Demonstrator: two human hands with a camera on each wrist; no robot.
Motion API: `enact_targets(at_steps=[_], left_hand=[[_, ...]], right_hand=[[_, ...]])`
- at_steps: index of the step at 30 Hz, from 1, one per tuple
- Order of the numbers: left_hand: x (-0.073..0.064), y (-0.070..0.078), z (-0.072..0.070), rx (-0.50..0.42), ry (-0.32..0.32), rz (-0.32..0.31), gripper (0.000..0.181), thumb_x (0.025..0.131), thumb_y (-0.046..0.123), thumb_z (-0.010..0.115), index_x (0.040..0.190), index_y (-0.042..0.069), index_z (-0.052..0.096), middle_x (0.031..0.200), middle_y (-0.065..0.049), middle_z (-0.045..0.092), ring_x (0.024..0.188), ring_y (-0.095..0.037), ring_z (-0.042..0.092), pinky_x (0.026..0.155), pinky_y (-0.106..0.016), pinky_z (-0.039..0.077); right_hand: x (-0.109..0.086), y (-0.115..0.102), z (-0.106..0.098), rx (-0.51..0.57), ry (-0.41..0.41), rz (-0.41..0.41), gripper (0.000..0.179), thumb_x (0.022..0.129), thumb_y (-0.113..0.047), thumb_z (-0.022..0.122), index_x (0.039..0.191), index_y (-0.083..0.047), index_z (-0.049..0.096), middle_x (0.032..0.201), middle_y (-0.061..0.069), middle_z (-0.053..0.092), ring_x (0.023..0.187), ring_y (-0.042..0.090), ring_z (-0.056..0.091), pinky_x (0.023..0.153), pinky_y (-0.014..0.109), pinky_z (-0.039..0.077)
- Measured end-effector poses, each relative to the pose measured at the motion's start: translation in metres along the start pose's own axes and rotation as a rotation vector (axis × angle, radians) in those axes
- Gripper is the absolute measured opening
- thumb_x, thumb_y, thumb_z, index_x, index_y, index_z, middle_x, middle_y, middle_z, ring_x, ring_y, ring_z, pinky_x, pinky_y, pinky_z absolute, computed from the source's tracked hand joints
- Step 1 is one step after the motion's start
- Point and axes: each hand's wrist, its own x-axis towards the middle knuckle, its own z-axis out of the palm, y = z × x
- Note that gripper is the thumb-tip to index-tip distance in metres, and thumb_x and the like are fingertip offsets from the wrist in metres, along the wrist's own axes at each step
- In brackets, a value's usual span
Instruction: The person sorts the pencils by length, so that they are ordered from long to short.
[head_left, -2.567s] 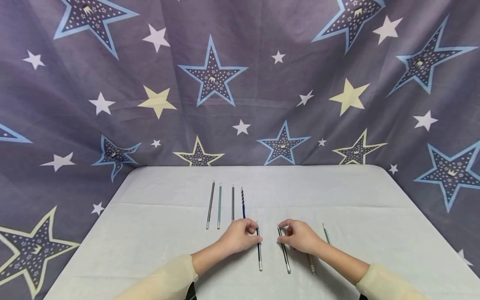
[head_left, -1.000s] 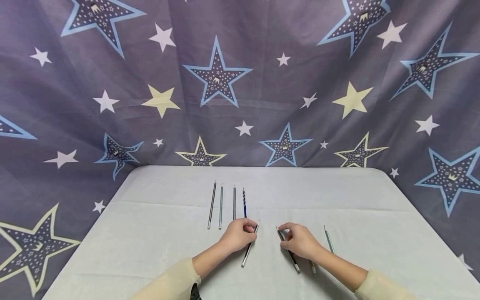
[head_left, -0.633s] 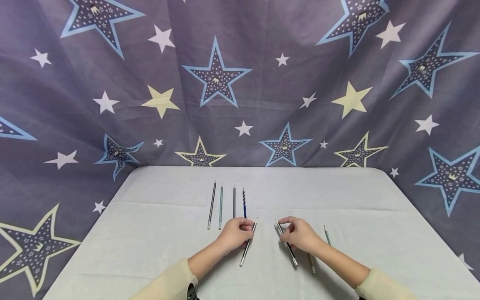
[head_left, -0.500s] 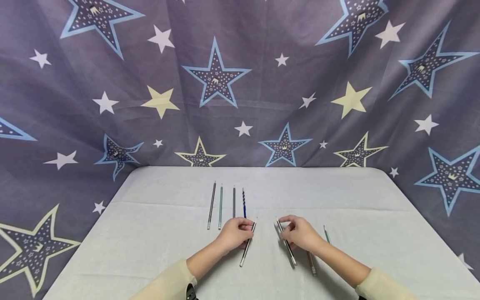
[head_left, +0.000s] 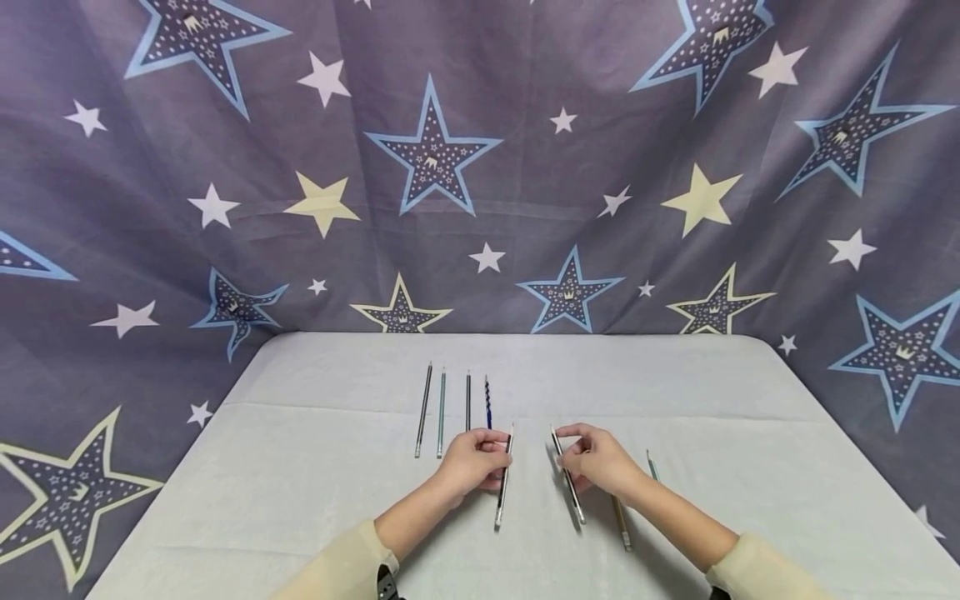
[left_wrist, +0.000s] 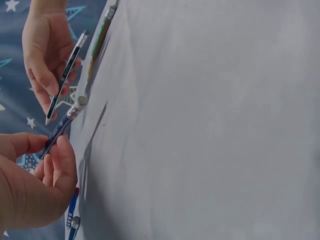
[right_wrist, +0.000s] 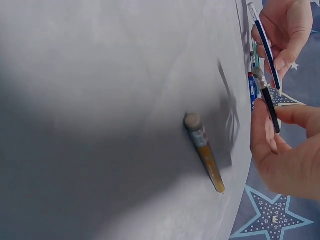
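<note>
My left hand (head_left: 474,460) pinches a dark pencil (head_left: 502,492) between thumb and fingers, its tip pointing away and its eraser end toward me. My right hand (head_left: 598,458) pinches a second dark pencil (head_left: 570,487) with a light stripe, tip also away. Both pencils are raised over the table, and a separate shadow shows below the right one. The left wrist view shows the silver ferrule and eraser of the left pencil (left_wrist: 61,126). In the right wrist view, the right pencil (right_wrist: 268,102) sits between thumb and fingertips.
Left of centre lie a black pencil (head_left: 423,408), a teal pencil (head_left: 442,412), a dark pencil (head_left: 468,400) and a blue patterned pencil (head_left: 487,402). A yellow-brown pencil (head_left: 621,523) and another teal pencil (head_left: 652,465) lie partly behind my right arm. A starry curtain (head_left: 510,192) hangs behind the white-covered table (head_left: 337,500).
Both hands have lifted their pencils and moved slightly away from me. The left pencil's eraser end swung left, then partly back right. The other pencils stayed put.
</note>
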Motion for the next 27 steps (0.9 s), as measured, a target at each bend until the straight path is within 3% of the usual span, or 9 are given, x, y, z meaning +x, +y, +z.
enact_targets(at_steps=[12, 21, 27], left_hand=[[0.003, 0.0, 0.004, -0.09, -0.014, 0.007, 0.042, 0.081, 0.004, 0.064, 0.12, -0.005, 0.055, 0.088, -0.002, 0.057, 0.064, -0.008, 0.056, 0.055, -0.024, 0.057], [0.003, 0.007, 0.008, -0.098, 0.003, 0.005, 0.04, 0.082, 0.005, 0.065, 0.12, -0.002, 0.055, 0.091, -0.003, 0.058, 0.064, -0.009, 0.057, 0.055, -0.026, 0.058], [0.008, 0.01, 0.008, -0.102, 0.02, 0.004, 0.039, 0.082, 0.004, 0.065, 0.119, -0.002, 0.055, 0.09, -0.003, 0.057, 0.064, -0.009, 0.057, 0.058, -0.031, 0.059]], right_hand=[[0.002, -0.004, 0.004, 0.039, 0.044, 0.019, 0.046, 0.086, -0.005, 0.061, 0.129, 0.003, 0.047, 0.077, 0.005, 0.054, 0.06, 0.015, 0.055, 0.058, 0.036, 0.057], [0.006, -0.003, 0.009, 0.048, 0.052, 0.006, 0.046, 0.086, -0.004, 0.06, 0.13, 0.003, 0.046, 0.078, 0.006, 0.054, 0.06, 0.015, 0.055, 0.057, 0.041, 0.057], [0.007, -0.003, 0.01, 0.033, 0.078, 0.009, 0.045, 0.085, -0.003, 0.061, 0.128, 0.002, 0.048, 0.077, 0.005, 0.055, 0.056, 0.015, 0.055, 0.054, 0.037, 0.056]])
